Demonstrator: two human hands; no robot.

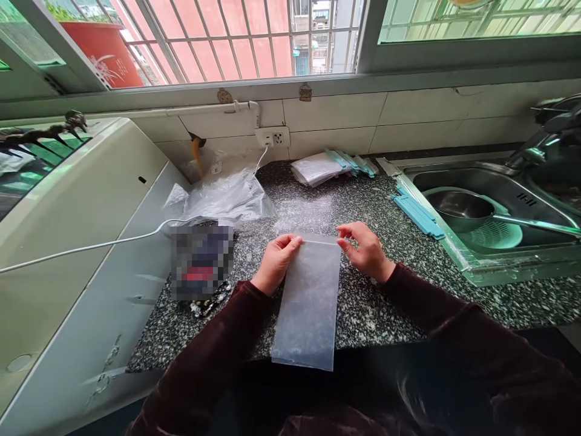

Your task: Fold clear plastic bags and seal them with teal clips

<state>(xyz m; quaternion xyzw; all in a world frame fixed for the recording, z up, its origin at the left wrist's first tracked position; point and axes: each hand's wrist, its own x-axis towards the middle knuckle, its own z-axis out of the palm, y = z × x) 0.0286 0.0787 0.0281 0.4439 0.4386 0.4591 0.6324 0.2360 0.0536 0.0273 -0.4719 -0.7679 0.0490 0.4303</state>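
A clear flat plastic zip bag hangs between my hands, its lower end reaching past the counter's front edge. It looks empty. My left hand pinches the bag's top left corner between thumb and forefinger. At the top right corner is my right hand, with thumb and forefinger slightly apart beside the seal strip. Whether its thumb touches the bag is hard to make out. Beyond my hands lies a stack of clear bags with blue strips at its right end.
Crumpled clear plastic lies back left, near a blurred dark item. A white cable runs to the wall socket. More blue strips lie beside the sink, which holds a pan. A pale appliance borders the left.
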